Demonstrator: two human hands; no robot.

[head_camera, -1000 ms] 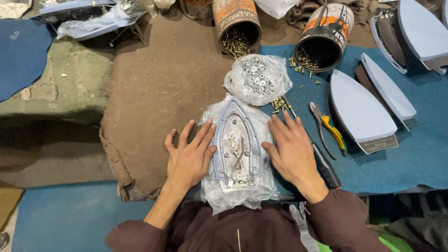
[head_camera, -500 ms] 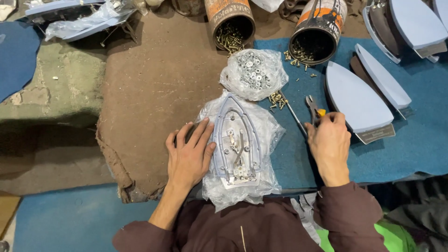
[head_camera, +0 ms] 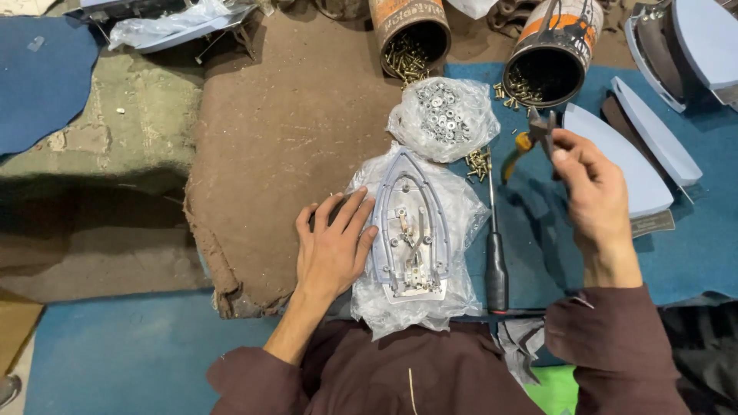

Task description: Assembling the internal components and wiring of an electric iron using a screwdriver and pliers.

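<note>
— What are you working over there, starting with the big stuff?

— I'm sitting at a brown mat [head_camera: 292,146] that is lying beside a blue cloth [head_camera: 538,253]. The iron base [head_camera: 411,230], pointed end away from me, is resting on its clear plastic wrap [head_camera: 461,223] right where the two meet, just in front of my chest.

— And your hands?

— My left hand [head_camera: 332,253] is lying flat and spread on the mat, fingers open, the fingertips touching the left edge of the iron base and its wrap; it is gripping nothing. My right hand [head_camera: 592,192] is hovering above the blue cloth, well to the right of the iron base, and its fingers are closing around the pliers [head_camera: 532,140], which have yellow handles. The metal nose is pointing up and away from me.

— What else is lying around?

— Two pale blue iron plates [head_camera: 623,165] are lying on the cloth just right of my right hand. Two rusty cans with orange labels are lying tipped towards me at the far edge: one [head_camera: 406,31] is spilling brass screws, the other [head_camera: 555,50] is sitting near the pliers. A clear bag of washers [head_camera: 444,117] is sitting just beyond the tip of the iron base. A screwdriver [head_camera: 495,246] with a black handle is lying along the right side of the wrap, between my two hands, and loose screws [head_camera: 478,161] are sitting near its tip.
</note>
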